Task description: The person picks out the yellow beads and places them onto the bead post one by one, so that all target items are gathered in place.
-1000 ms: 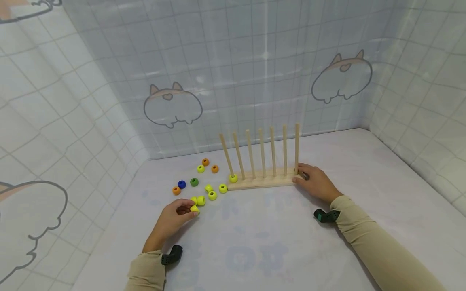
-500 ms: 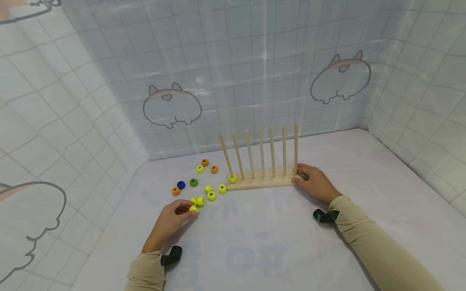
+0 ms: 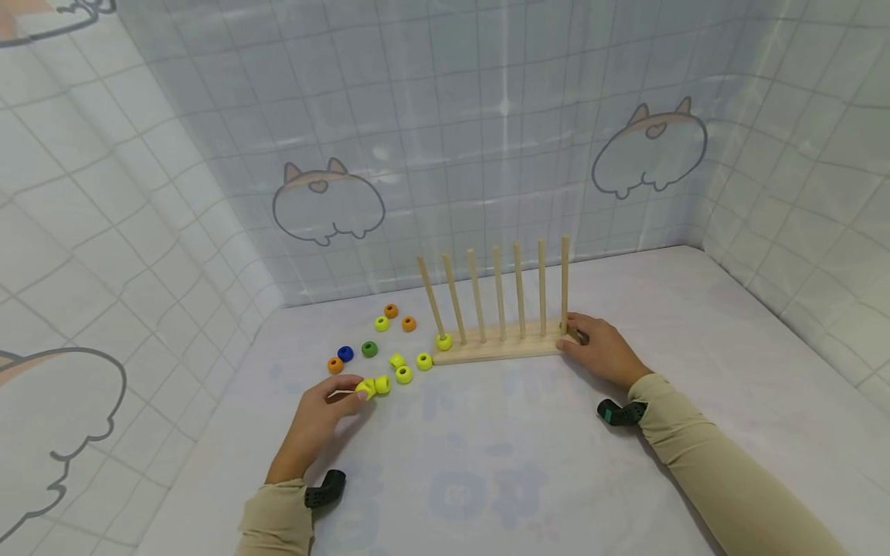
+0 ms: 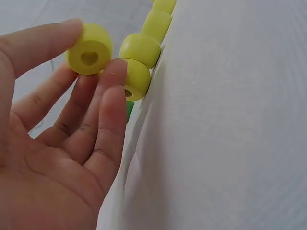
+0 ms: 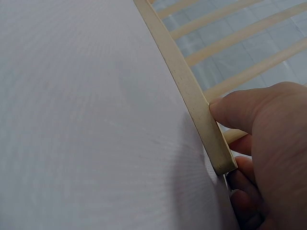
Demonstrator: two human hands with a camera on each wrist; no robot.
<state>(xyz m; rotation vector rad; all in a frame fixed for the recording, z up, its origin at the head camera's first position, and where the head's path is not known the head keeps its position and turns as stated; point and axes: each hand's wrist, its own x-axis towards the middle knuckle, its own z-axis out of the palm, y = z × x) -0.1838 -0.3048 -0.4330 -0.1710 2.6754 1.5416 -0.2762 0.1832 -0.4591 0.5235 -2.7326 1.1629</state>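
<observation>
Between thumb and fingers my left hand [image 3: 321,413] pinches a yellow bead [image 4: 90,50], its hole facing the wrist camera. Two more yellow beads [image 4: 140,51] lie right by the fingertips in the left wrist view. My right hand [image 3: 603,349] grips the right end of a wooden peg rack [image 3: 501,349], thumb on top of the base and fingers behind it, partly hidden. The rack has a flat base and several upright rods. One yellow bead [image 3: 443,341] sits at the foot of the leftmost rod.
Loose beads lie left of the rack: several yellow, a green bead [image 3: 369,349], a blue bead [image 3: 345,354] and orange beads such as the near one [image 3: 335,365]. A tile-patterned sheet [image 3: 445,154] with cartoon drawings rises behind the white table [image 3: 626,494].
My left hand has moved slightly away from me with the pinched yellow bead, which now overlaps the neighbouring yellow beads in the head view. The right hand and rack have stayed put.
</observation>
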